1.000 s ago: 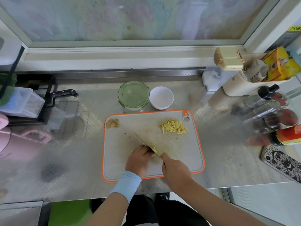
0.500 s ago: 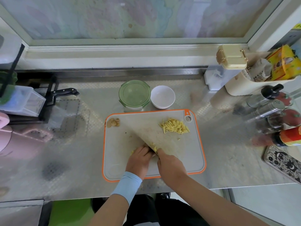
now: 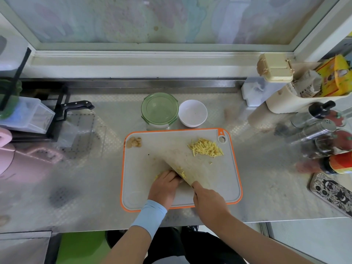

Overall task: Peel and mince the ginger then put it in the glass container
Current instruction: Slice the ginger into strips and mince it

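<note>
On the grey, orange-rimmed cutting board [image 3: 219, 180] my left hand [image 3: 163, 185] curls its fingers over a small piece of ginger, mostly hidden beneath them. My right hand [image 3: 208, 201] grips the handle of a broad knife [image 3: 187, 164] whose blade tilts flat-side up beside my left fingers, with yellow ginger bits [image 3: 182, 172] stuck to it. A pile of ginger strips [image 3: 205, 147] lies at the board's far right. Brown peel scraps [image 3: 134, 142] sit in its far left corner. The glass container [image 3: 159, 111], under a green lid, stands just behind the board.
A white bowl [image 3: 192, 113] stands right of the container. Bottles and shakers [image 3: 322, 134] crowd the right side with a patterned phone [image 3: 331, 193] near the counter's front edge. A rack with a black-handled knife [image 3: 78, 105] sits at the left.
The knife blade has tipped from edge-on to showing its broad side. My right hand has shifted slightly left toward my left hand, which stays on the ginger.
</note>
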`<control>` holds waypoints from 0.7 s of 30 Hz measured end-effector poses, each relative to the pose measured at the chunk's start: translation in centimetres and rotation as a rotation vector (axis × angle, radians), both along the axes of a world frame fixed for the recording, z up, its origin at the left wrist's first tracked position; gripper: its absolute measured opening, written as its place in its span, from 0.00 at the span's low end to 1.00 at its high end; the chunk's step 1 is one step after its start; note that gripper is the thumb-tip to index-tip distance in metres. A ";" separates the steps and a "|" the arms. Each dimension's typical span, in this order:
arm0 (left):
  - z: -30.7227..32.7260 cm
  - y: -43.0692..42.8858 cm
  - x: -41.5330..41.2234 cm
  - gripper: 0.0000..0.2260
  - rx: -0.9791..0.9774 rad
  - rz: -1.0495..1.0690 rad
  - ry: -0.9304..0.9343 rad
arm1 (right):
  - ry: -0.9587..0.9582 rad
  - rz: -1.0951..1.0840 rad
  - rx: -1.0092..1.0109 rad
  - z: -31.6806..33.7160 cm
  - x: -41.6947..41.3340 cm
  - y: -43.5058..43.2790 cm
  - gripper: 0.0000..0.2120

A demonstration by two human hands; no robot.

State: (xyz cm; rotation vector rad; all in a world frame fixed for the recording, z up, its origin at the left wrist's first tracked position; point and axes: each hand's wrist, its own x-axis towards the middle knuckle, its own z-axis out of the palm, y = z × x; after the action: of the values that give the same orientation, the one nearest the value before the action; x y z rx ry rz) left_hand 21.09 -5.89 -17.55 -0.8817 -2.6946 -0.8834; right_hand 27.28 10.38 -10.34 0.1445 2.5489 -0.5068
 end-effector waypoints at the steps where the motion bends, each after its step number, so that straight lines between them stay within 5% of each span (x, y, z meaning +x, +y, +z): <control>1: 0.0 0.0 0.1 0.08 -0.003 0.000 -0.008 | -0.004 0.000 0.001 -0.1 -0.5 -0.4 0.08; 17: 0.0 -0.2 0.2 0.12 -0.002 -0.004 -0.029 | 0.026 -0.017 -0.057 1.1 0.6 0.5 0.04; 21: 0.1 -0.1 0.1 0.06 0.000 0.001 -0.005 | 0.015 -0.004 -0.028 0.8 0.0 0.3 0.03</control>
State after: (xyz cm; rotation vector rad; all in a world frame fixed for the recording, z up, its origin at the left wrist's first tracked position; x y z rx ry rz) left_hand 21.17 -5.94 -17.44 -0.8793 -2.6991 -0.8861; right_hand 27.27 10.63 -9.49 0.1361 2.5555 -0.5464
